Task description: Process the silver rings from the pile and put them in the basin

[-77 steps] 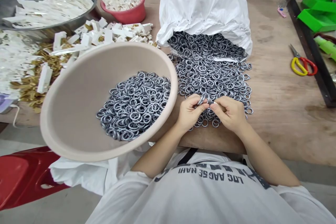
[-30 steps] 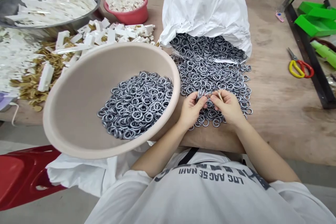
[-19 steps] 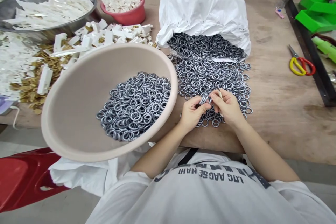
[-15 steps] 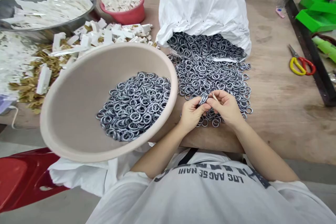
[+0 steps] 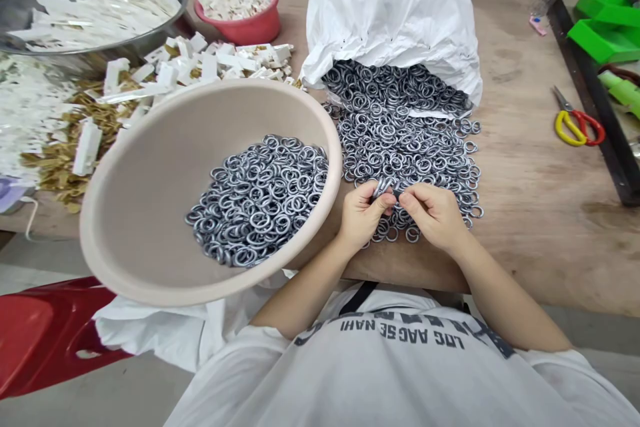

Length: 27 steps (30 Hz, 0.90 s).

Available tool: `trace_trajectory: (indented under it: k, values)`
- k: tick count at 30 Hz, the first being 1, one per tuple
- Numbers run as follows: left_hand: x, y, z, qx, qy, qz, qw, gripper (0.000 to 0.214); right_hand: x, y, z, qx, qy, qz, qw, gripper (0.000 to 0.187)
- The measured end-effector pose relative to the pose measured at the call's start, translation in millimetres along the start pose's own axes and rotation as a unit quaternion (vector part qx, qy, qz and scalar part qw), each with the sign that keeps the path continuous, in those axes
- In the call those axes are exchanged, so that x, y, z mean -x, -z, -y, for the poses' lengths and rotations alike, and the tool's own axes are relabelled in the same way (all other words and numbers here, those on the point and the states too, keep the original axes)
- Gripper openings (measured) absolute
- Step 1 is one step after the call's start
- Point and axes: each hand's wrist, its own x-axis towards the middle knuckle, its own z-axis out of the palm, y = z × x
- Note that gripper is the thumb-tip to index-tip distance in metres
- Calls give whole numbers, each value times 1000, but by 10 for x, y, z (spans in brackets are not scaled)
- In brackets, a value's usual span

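Note:
Over the front of a pile of grey rings (image 5: 410,140), both hands work close together. My left hand (image 5: 362,215) is closed around several grey rings (image 5: 383,186), which stick up between thumb and fingers. My right hand (image 5: 434,212) is closed too, thumb against fingertips, just right of those rings. Whatever sits in that pinch is hidden by the fingers. The loose pile spills from the mouth of a white sack (image 5: 390,7). Left of my hands, a large beige basin (image 5: 135,180) leans at the table edge with a heap of similar rings (image 5: 260,203) inside.
Scissors with yellow and red handles (image 5: 577,125) lie at the right, beside a black metal bar (image 5: 595,100) and green trays (image 5: 603,40). White and brown pieces (image 5: 100,123), a steel bowl (image 5: 173,23) and a pink bowl (image 5: 260,25) crowd the left. A red stool (image 5: 45,340) stands lower left.
My right hand's fingers have curled in tighter; the thin pale tip that showed at its fingertips is out of sight. The rings in my left hand have tilted slightly.

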Motion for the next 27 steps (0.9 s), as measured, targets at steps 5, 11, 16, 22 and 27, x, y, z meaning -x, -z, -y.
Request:
trace_trajectory:
  k: [5,11,16,22,27]
  values:
    - [30,-34,0,-6,-11,-1,1000,29,-56,44,-141,26,-95,-35,995,40]
    - [-92,-79,-97,172,90,-88,977,34,-439,61,-304,218,-147,-29,964,34]
    - [-171,-24,-189,265,214,-96,935,47,-821,-93,-350,333,-129,37,933,25]
    - [-145,-18,-117,198,153,-103,963,48,-742,45,-254,280,-100,25,954,25]
    - [-103,-28,-66,93,138,-86,982,43,-438,170,-208,229,-109,26,967,19]
